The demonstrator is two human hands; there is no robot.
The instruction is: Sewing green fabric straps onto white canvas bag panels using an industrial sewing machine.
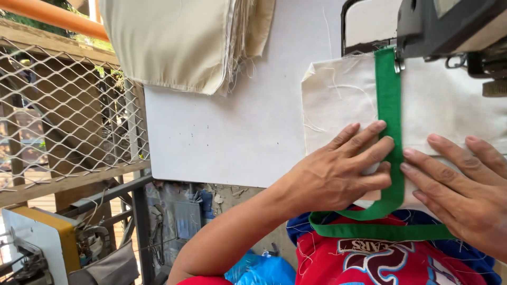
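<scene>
A white table [232,132] stands beside a wire mesh fence [63,111]. On it, a cream cloth panel [338,100] with a bright green strap [389,95] running down its middle lies under a sewing machine [449,26]. The left hand [338,169] and right hand [465,190] press flat, fingers spread, either side of the strap. Folded cream cloth [179,42] is stacked at the table's far edge.

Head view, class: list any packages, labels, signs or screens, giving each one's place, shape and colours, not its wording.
Printed design on red shirt: bottom edge, below both hands; white and dark red curved lettering shapes.
Crumpled blue plastic bag: bottom centre, under the table; glossy, no label visible.
No signs or screens visible.
</scene>
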